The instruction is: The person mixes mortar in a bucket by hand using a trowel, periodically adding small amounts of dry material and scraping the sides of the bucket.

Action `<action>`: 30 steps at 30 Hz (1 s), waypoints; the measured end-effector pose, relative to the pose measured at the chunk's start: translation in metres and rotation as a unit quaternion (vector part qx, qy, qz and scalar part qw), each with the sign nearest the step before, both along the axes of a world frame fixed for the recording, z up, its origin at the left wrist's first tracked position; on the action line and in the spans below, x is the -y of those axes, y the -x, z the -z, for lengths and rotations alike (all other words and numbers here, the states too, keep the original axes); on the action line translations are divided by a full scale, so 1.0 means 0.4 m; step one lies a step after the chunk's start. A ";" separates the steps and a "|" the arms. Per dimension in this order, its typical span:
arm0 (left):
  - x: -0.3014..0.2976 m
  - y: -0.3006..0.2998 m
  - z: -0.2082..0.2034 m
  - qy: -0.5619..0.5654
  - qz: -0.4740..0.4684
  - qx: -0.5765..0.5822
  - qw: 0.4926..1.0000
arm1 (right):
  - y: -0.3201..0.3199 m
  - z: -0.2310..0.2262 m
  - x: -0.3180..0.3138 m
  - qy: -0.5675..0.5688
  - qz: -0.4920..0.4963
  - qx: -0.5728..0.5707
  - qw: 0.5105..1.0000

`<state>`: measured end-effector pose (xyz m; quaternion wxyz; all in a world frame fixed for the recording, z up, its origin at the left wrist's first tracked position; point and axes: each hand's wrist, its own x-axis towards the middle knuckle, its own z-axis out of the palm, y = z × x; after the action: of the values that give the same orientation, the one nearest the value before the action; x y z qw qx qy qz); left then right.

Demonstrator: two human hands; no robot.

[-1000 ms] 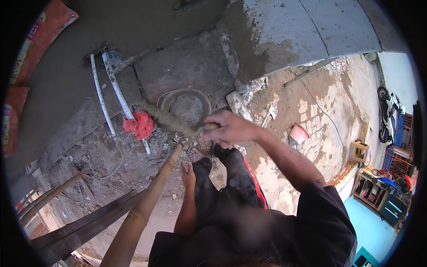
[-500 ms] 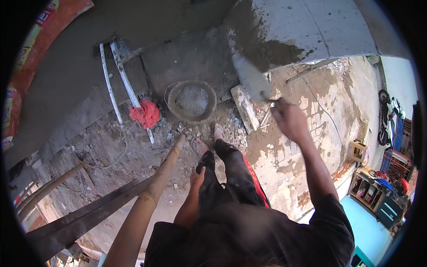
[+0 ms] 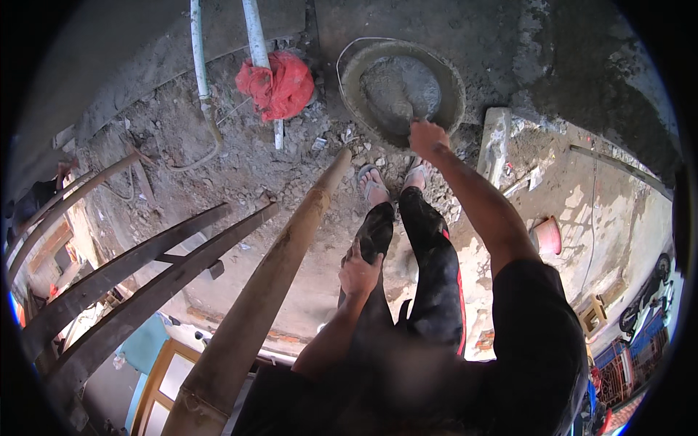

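A round bucket with a thin wire handle stands in front of my feet, with wet grey mortar inside. Over its near rim, my right hand is closed round the handle of a trowel. The trowel's blade is down in the bucket and smeared with mortar, so its outline is hard to make out. My left hand rests on my left knee, fingers apart, holding nothing.
Left of the bucket, a red plastic bag wraps a white pipe. A bamboo pole and dark wooden beams slant up from the lower left. A mortar-stained board lies right of the bucket; a pinkish pail is farther right.
My right hand has brought the trowel from the wall at the upper right down into the bucket. The view has shifted, and the bucket appears larger. My left hand stays on my leg.
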<state>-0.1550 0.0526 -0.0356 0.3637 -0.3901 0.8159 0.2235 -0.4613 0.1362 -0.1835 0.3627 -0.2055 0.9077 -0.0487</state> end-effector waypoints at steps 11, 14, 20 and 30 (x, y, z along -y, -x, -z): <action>0.003 0.028 0.005 -0.093 -0.027 0.006 0.995 | -0.021 -0.263 -0.134 0.070 0.074 -0.065 0.993; 0.027 -0.045 0.053 -0.130 -0.072 -0.072 0.986 | -0.019 -0.424 -0.106 0.049 0.011 -0.098 0.994; 0.124 -0.128 0.072 -0.180 -0.150 -0.070 0.970 | 0.056 -0.914 -0.083 0.325 0.044 -0.116 0.938; 0.161 -0.153 0.019 -0.145 -0.229 -0.024 0.962 | 0.370 -1.166 -0.538 0.305 0.473 -0.220 0.797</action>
<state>-0.0938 -0.0118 -0.0432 0.3356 -0.5041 0.6719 0.4265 -0.6093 0.3513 0.2830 0.0039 0.1439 0.8855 -0.4418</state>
